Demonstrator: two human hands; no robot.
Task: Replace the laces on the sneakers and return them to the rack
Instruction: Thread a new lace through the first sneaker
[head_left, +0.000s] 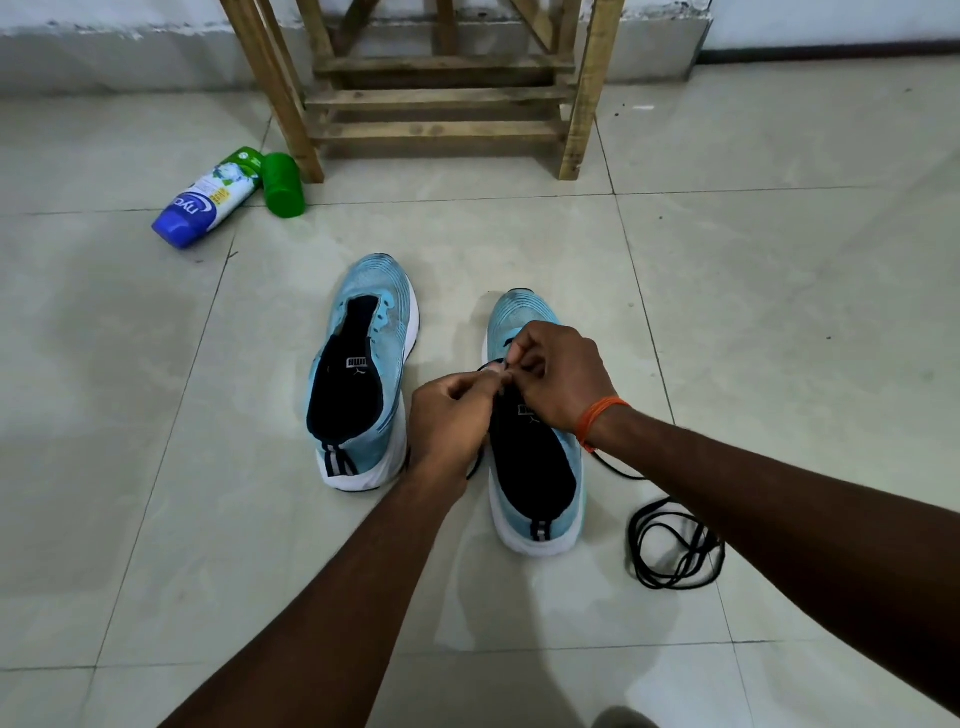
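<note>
Coiled on the tile, nearer than the fingers and to their right: black lace (675, 545), one strand running up under the right wrist. Left hand (452, 421) and right hand (561, 379) curled, fingertips pinching the lace over the right sneaker (540, 483) directly beneath. Left of the fingers, left sneaker (363, 374). Beyond, far left, bottle (208, 202) lying beside green cap (283, 184); straight ahead, wooden rack (436, 98).

Head-worn wide view, facing forward and down, seemingly near floor (727, 312)
</note>
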